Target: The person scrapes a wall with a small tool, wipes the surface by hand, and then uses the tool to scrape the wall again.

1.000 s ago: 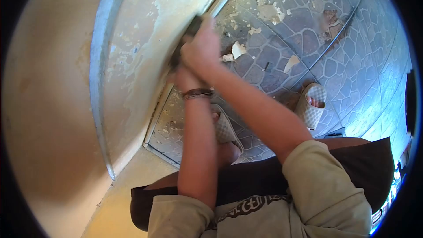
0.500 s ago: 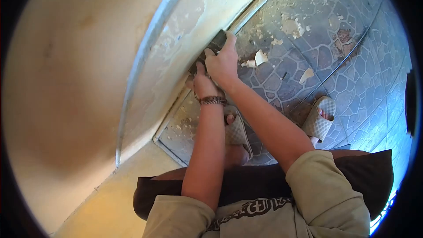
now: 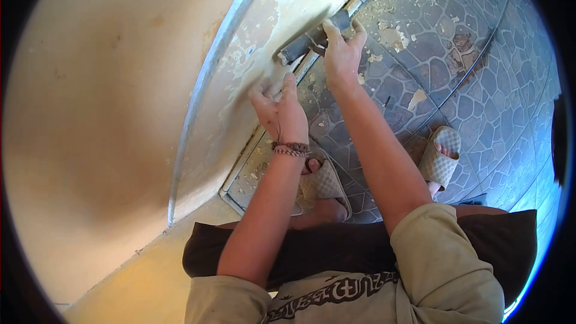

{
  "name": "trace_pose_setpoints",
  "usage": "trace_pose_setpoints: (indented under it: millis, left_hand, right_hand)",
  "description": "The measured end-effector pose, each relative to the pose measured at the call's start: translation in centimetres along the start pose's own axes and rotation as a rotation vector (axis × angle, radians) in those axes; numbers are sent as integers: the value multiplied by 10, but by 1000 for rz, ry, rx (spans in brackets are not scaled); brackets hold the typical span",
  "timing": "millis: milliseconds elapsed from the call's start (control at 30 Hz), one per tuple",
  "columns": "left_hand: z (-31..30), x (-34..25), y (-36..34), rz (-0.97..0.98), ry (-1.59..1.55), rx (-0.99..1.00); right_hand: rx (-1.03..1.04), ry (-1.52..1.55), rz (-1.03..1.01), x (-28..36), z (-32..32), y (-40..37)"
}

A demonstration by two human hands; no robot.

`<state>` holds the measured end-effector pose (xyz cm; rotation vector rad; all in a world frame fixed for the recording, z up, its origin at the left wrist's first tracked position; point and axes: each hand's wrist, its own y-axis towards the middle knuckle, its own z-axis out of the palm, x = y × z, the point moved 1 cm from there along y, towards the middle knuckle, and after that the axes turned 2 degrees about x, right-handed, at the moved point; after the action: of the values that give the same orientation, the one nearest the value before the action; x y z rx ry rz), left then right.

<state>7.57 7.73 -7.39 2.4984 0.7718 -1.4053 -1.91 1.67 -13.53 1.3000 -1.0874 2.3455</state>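
My right hand (image 3: 343, 59) grips a long, flat, dark grey hand sander (image 3: 295, 48) with what looks like a metal clip near its middle. The tool lies along the bottom of the peeling wall (image 3: 258, 36), just above the pipe at the floor; its far part is partly behind my fingers. Below and left of it, my left hand (image 3: 281, 108) is apart from the tool, fingers spread and holding nothing, close to the wall. Whitish dust coats the fingertips of both hands.
A pipe (image 3: 241, 167) follows the wall's base and turns up at the far corner. Paint flakes (image 3: 416, 99) litter the stone-patterned floor (image 3: 468, 114). A thin dark cable (image 3: 465, 80) crosses it. My feet in checked sandals (image 3: 440, 159) stand below my arms.
The sander has moved up and away along the wall with my right hand. My left hand has come off it and its fingers have spread.
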Motion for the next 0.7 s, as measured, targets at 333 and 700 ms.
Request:
trace_pose_setpoints:
  millis: [333,700]
  left_hand:
    - [-19,-106,16,567,1746,560]
    - [45,-163,47,1693,2256,156]
  right_hand:
    - [-156,202,136,16,-9,38]
    - [-300,313,305,43,-30,84]
